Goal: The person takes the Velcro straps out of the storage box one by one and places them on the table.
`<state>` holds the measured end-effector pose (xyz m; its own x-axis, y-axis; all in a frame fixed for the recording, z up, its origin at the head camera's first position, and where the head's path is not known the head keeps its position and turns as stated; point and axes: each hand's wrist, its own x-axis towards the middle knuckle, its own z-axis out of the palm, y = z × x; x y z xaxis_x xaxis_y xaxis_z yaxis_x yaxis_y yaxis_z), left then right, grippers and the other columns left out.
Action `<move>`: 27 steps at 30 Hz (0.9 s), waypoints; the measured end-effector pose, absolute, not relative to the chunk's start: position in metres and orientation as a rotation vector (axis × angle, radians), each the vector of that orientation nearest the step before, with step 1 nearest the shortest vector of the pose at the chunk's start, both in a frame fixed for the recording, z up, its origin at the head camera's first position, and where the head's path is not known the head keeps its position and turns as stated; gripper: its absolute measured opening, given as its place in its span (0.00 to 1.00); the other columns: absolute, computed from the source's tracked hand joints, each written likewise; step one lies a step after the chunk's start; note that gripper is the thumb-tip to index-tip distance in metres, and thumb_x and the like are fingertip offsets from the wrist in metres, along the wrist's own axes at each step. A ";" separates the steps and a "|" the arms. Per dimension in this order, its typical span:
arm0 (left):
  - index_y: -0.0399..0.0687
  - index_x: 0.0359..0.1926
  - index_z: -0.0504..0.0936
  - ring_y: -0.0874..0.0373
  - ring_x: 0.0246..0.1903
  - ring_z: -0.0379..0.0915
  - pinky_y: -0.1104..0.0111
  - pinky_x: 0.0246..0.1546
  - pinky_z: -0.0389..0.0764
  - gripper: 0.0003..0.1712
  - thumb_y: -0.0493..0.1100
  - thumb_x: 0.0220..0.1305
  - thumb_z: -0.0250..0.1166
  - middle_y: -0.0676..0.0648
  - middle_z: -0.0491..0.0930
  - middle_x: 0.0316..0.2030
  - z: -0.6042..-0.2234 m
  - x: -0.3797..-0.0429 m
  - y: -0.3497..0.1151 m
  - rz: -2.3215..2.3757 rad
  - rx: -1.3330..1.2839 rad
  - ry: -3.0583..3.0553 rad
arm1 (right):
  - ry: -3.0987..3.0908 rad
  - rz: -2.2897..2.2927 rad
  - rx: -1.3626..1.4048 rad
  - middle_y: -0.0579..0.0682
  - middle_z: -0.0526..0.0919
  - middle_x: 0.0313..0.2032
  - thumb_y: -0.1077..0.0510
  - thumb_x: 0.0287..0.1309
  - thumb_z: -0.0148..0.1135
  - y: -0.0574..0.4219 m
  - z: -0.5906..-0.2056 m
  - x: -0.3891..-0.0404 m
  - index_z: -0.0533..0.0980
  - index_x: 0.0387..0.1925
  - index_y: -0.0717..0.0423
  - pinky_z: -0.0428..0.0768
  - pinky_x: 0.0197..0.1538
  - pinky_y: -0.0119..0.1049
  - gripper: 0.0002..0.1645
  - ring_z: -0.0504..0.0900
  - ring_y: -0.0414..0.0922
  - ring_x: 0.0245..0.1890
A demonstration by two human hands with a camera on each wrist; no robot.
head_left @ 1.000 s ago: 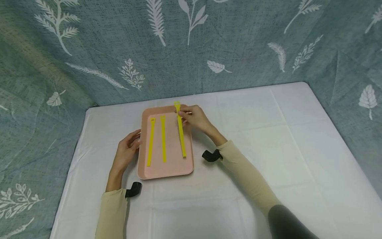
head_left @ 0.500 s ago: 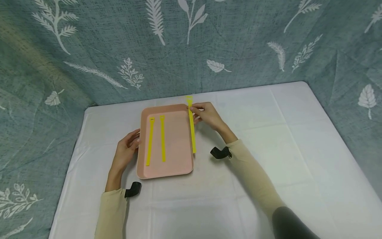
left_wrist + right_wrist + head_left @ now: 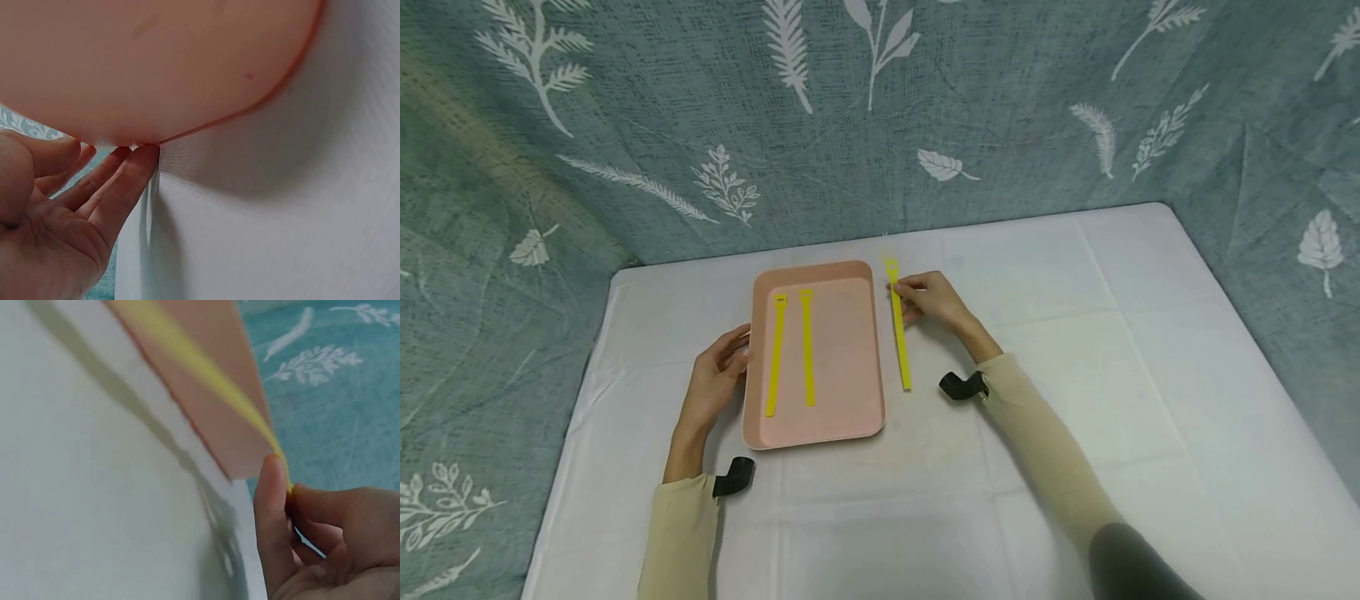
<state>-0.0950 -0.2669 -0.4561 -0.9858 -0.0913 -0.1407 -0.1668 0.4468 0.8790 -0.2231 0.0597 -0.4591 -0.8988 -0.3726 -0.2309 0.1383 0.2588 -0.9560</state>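
My right hand (image 3: 934,300) pinches a yellow cable tie (image 3: 900,342) just below its slotted head, between thumb and fingers. That tie hangs just right of the pink tray (image 3: 842,358), over the white table; the right wrist view shows its shadow on the cloth, apart from it. Two more yellow ties, one at left (image 3: 777,358) and one beside it (image 3: 807,350), lie lengthwise in the tray's left half. At the tray's left edge, my left hand (image 3: 715,379) rests its fingertips (image 3: 147,156) against the side wall, its fingers nearly straight.
A white cloth (image 3: 1075,400) covers the table, whose far edge runs close behind the tray. Green curtain fabric (image 3: 1000,108) with white leaf prints hangs behind and at both sides. Black wrist mounts (image 3: 962,386) sit at both sleeve cuffs.
The right hand has carried its cable tie rightward, from over the tray across the right rim to beside it, then slightly toward the body. The left hand and tray have stayed in place.
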 end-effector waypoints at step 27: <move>0.42 0.71 0.60 0.55 0.53 0.73 0.82 0.38 0.77 0.28 0.39 0.73 0.51 0.36 0.66 0.66 -0.458 -0.094 -0.266 1.636 -0.201 2.589 | 2.334 -1.488 -0.278 0.63 0.85 0.38 0.56 0.67 0.55 0.069 -0.467 -0.232 0.78 0.50 0.67 0.83 0.32 0.33 0.19 0.82 0.38 0.24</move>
<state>-0.0943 -0.2656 -0.4576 -0.9888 -0.0717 -0.1306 -0.1488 0.4240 0.8934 -0.2323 0.0690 -0.4669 -0.9166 -0.3505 -0.1922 0.0264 0.4267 -0.9040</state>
